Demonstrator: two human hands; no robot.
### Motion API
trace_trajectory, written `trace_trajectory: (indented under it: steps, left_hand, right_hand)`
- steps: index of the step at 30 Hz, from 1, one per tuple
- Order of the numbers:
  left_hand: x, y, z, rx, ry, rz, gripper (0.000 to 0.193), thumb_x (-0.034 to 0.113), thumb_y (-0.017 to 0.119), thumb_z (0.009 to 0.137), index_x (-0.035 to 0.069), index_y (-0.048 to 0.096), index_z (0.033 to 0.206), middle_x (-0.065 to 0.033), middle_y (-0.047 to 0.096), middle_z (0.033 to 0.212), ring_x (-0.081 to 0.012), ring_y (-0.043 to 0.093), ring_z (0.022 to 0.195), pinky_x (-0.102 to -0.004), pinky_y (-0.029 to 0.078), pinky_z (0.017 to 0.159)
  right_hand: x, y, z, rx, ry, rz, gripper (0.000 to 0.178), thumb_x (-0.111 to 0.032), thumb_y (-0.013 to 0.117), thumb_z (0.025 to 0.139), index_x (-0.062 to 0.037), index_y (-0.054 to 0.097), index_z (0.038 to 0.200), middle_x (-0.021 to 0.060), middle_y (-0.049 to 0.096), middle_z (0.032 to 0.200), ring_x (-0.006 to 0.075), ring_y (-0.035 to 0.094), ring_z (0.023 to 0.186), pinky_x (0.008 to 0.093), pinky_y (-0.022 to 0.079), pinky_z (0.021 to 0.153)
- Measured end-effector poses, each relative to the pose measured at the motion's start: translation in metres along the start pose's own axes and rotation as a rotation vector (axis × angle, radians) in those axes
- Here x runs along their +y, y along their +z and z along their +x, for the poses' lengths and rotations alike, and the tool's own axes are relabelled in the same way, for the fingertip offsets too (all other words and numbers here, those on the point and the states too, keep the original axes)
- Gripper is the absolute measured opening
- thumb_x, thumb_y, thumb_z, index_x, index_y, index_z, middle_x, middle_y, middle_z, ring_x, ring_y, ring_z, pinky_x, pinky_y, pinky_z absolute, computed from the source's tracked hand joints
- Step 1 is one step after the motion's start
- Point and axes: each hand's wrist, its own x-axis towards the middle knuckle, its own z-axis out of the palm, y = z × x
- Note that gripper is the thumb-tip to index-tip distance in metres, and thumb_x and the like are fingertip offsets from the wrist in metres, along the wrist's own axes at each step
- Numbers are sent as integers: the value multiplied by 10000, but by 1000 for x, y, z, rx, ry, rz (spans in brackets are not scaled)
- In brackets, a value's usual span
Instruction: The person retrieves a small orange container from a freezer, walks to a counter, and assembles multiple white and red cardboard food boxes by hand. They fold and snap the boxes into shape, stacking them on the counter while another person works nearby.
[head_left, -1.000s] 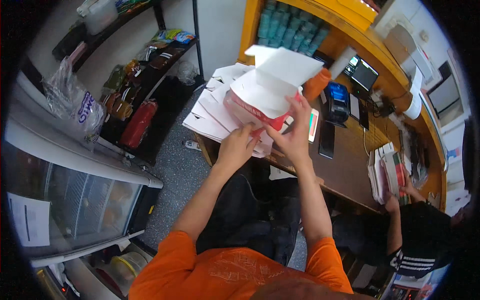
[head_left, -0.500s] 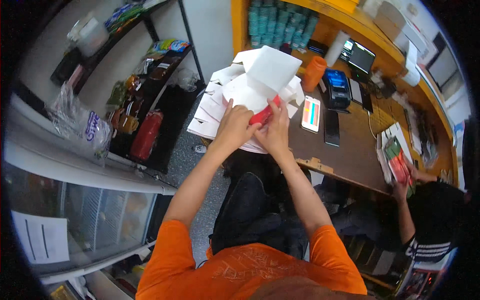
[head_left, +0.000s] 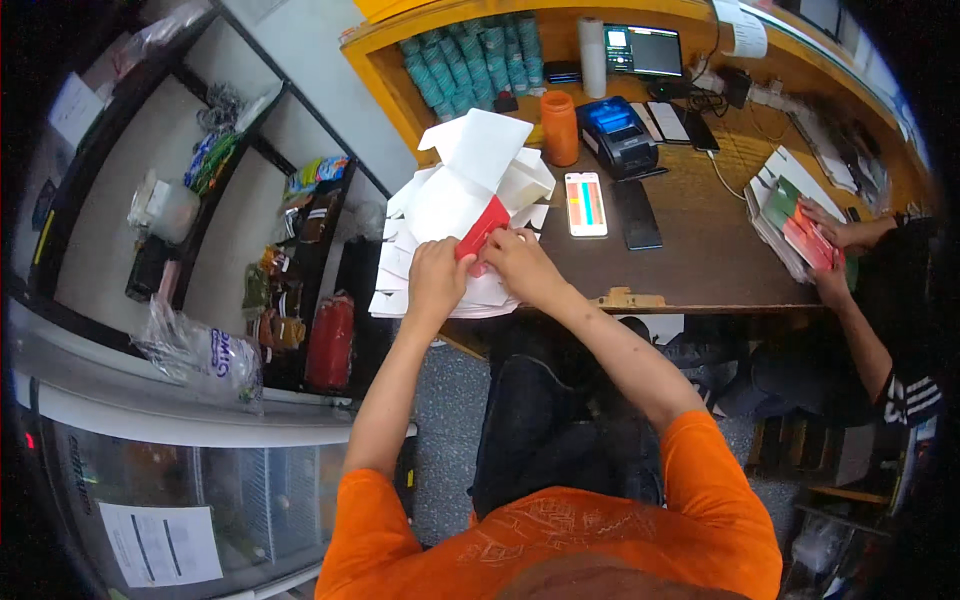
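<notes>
Both hands pinch a flat red-and-white carton blank (head_left: 470,205) at the near left edge of the wooden surface (head_left: 690,260): left hand (head_left: 436,280) grasping its lower edge, right hand (head_left: 518,262) gripping the red flap. It looks light, thin card, easily creased; best held along folds. A phone (head_left: 586,204) lies at two o'clock.

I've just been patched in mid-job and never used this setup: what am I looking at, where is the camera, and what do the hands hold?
There is no machine. A person in an orange shirt wears a fisheye camera on the head, looking down, so edges bend. The left hand and right hand both have a grip on a red and white folded carton, above a pile of white flat cartons on the brown desk. Also there: two phones, an orange cup and a blue printer. At right, another person's hands sort coloured cartons.
</notes>
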Motion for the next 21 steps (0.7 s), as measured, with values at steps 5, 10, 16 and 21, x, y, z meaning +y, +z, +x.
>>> trace_trajectory:
  steps: [5, 10, 16, 21]
  left_hand:
    - [3, 4, 4, -23, 0, 80, 240, 195, 729, 874, -7, 605, 908, -198, 633, 800, -401, 602, 810, -481, 466, 782]
    - [-2, 9, 3, 7, -8, 73, 259, 220, 733, 874, -5, 610, 908, -194, 640, 798, -397, 611, 813, -476, 473, 759]
    - [-13, 9, 1, -85, -34, 118, 306, 275, 707, 917, -14, 640, 992, -226, 660, 812, -411, 646, 811, -489, 495, 734]
    - [7, -6, 31, -368, -245, 35, 417, 317, 654, 960, 38, 546, 1250, -254, 707, 920, -397, 695, 936, -462, 531, 821]
  right_hand:
    - [7, 4, -1, 27, -51, -25, 188, -52, 577, 824, -73, 684, 977, 112, 620, 1102, 302, 611, 1084, 469, 434, 984]
    - [11, 9, 0, 65, -49, 17, 177, -66, 601, 818, -93, 682, 973, 95, 618, 1089, 287, 608, 1082, 455, 433, 978]
    - [8, 15, 4, 72, -15, 21, 136, -82, 632, 816, -124, 681, 936, 61, 608, 1036, 259, 598, 1079, 446, 430, 965]
    - [4, 7, 6, -2, -1, -59, 179, -65, 622, 809, -116, 698, 962, 100, 630, 1113, 291, 579, 1176, 480, 407, 1046]
